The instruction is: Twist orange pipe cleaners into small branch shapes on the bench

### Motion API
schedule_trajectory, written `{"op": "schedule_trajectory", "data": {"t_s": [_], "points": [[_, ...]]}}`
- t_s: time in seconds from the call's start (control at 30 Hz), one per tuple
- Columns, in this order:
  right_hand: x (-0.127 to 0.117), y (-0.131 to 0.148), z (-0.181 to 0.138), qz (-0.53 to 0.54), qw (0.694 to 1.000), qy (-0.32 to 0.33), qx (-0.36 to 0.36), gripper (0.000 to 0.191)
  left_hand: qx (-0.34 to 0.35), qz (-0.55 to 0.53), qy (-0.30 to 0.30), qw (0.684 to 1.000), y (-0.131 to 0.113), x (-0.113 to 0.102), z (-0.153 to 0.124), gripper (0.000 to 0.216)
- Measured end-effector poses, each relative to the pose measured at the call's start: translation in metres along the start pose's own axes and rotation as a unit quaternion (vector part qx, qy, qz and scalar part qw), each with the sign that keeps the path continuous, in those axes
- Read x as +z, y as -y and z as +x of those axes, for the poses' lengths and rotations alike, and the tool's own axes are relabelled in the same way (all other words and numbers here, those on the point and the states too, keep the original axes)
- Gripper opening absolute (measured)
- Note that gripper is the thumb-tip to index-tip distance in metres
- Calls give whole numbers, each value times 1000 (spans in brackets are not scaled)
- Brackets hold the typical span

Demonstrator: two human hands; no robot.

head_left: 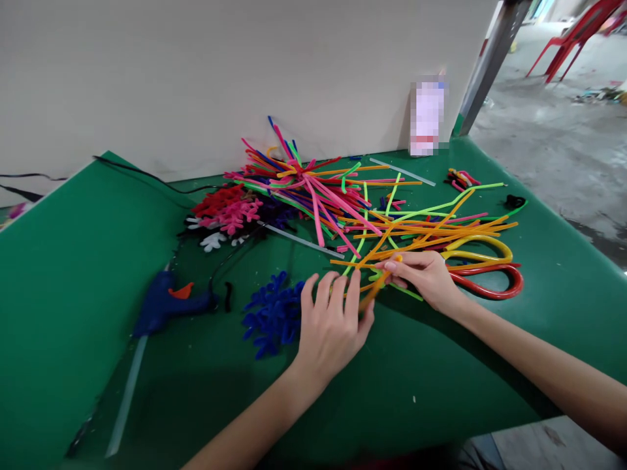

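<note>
Item: orange fuzzy stem [376,287], one, slightly blurred. Location: between the two hands, over the middle of the tabletop [490,365]. Long axis: oblique, running from the right hand's fingertips toward the near edge and leftward, its lower end meeting the gap between the left thumb and forefinger.

Right hand [431,277]: thumb and forefinger pinched on the stem's upper end; the closer of the two, in contact.

Left hand [330,326]: palm down, fingers spread and bent, thumb beside the stem's lower end; whether it grips, cannot tell.

Beyond the hands, toward the far edge: loose orange stems [441,230], lying roughly along that edge; mixed bundle of coloured stems [304,176], pink foremost.

Toward the right edge: scissors [490,295], red and yellow handle loops, just beside the right wrist, blades not visible.

Left of the left hand: blue branched piece [274,313], partly covered by the fingers. Behind it, toward the far edge: red and pink branched pieces [238,215], overlapping.

Toward the left edge: blue glue gun [171,300], orange trigger, on its side, with translucent glue stick [128,398] extending from its rear toward the near edge.
</note>
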State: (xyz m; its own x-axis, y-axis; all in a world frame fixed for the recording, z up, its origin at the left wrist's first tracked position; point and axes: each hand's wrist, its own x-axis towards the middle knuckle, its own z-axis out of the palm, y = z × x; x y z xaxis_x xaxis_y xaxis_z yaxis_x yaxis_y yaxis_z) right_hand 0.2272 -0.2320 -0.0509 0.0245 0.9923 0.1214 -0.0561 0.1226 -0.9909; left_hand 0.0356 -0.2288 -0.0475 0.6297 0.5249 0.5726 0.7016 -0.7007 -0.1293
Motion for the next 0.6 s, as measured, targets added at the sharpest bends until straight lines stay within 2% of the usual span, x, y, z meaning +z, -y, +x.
{"op": "schedule_trajectory", "data": {"t_s": [0.07,0.17,0.3,0.37,0.5,0.6], "points": [[9,5,-4,-34,999,-21,-24,29,-3,25,-6,1000,-1,-1,0,43],[21,11,-12,-68,996,-31,-53,41,20,50,-4,999,-1,-1,-2,35],[30,12,-19,-87,993,12,-74,25,48,56,-4,997,1,-3,-4,21],[30,10,-20,-92,992,11,-86,20,58,57,-15,997,2,-3,-3,16],[27,5,-17,-81,995,-25,-46,20,76,24,-24,997,2,-3,-1,16],[26,3,-14,-58,998,-14,-14,21,70,0,-30,997,3,-1,-2,19]]}}
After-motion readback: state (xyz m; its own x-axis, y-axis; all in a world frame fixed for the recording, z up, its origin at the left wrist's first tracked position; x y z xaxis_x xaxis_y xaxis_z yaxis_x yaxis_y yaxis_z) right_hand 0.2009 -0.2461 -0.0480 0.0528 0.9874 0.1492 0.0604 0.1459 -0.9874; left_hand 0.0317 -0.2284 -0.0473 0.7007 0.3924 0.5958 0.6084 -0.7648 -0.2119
